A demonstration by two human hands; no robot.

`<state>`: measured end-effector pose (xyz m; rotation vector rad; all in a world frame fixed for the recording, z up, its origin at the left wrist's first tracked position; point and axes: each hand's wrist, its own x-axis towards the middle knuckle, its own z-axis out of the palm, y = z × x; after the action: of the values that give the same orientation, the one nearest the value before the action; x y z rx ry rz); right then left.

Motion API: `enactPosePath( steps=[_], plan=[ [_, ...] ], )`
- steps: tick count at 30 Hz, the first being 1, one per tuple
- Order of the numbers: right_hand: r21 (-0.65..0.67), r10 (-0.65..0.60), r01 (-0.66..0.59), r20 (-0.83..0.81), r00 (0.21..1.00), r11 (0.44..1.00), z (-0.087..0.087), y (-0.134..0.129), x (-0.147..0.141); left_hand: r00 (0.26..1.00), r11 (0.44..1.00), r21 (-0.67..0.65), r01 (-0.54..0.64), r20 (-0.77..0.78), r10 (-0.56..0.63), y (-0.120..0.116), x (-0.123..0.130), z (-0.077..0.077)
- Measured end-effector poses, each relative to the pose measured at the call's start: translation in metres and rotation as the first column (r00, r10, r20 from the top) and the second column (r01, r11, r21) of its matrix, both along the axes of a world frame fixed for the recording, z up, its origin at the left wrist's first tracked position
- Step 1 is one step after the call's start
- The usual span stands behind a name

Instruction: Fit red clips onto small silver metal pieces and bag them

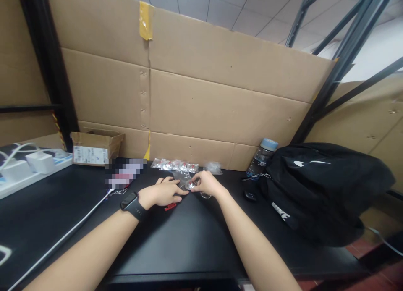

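Clock centred on the silver disc, 12 = away from wearer.

White cable (63,236) runs up the desk (176,249) from 8 to a pixelated patch at 10. Red cord (170,206) at 7-8, just beside the left hand (168,191). That hand is palm down, fingers spread, tips at a clear plastic bag (180,176); can't tell if they press on it. Black smartwatch (129,202) on that wrist. Right hand (201,185) pinches the silver disc (190,184) between thumb and fingers, low over the desk at centre. A second round silver rim (205,195) sits at 4, partly under that hand. Small black object (249,195) at 3-4, black Nike backpack (315,186) at 3.

Farther: power strip (59,161) at 9; bagged silver discs (176,165) in a row at 11-12; clear packet (213,168) at 1; blue-capped bottle (260,160) at 2; cardboard box (91,150) at 10. Cardboard wall (220,102) behind.
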<state>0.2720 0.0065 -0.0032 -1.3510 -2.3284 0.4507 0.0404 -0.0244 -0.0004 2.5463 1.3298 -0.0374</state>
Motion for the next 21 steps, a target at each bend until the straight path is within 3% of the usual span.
enactPosePath(
  steps=[4, 7, 13, 18, 21],
  plan=[
    [-0.072, 0.009, -0.012, -0.037, 0.999, 0.997, -0.001, -0.004, 0.002, 1.000, 1.000, -0.015, 0.021, 0.017, -0.021, -0.001, -0.003, 0.003],
    [-0.010, 0.018, -0.018, -0.013, 1.000, 1.000, 0.000, -0.009, -0.003, 0.998, 0.998, -0.011, 0.058, 0.041, -0.057, -0.003, -0.005, 0.006],
    [0.249, -0.247, 0.203, 0.161, 0.956, 0.947, 0.001, -0.013, -0.015, 0.992, 0.997, -0.008, 0.080, 0.102, -0.079, -0.002, -0.005, 0.005],
    [0.210, -0.266, 0.224, 0.197, 0.944, 0.952, -0.002, -0.012, -0.018, 0.991, 0.995, -0.005, 0.100, 0.086, -0.099, 0.000, -0.006, 0.005],
    [0.281, -0.356, 0.295, 0.198, 0.913, 0.913, -0.004, -0.013, -0.025, 0.992, 0.994, -0.034, 0.108, 0.072, -0.105, -0.001, -0.008, 0.008]
  ],
)
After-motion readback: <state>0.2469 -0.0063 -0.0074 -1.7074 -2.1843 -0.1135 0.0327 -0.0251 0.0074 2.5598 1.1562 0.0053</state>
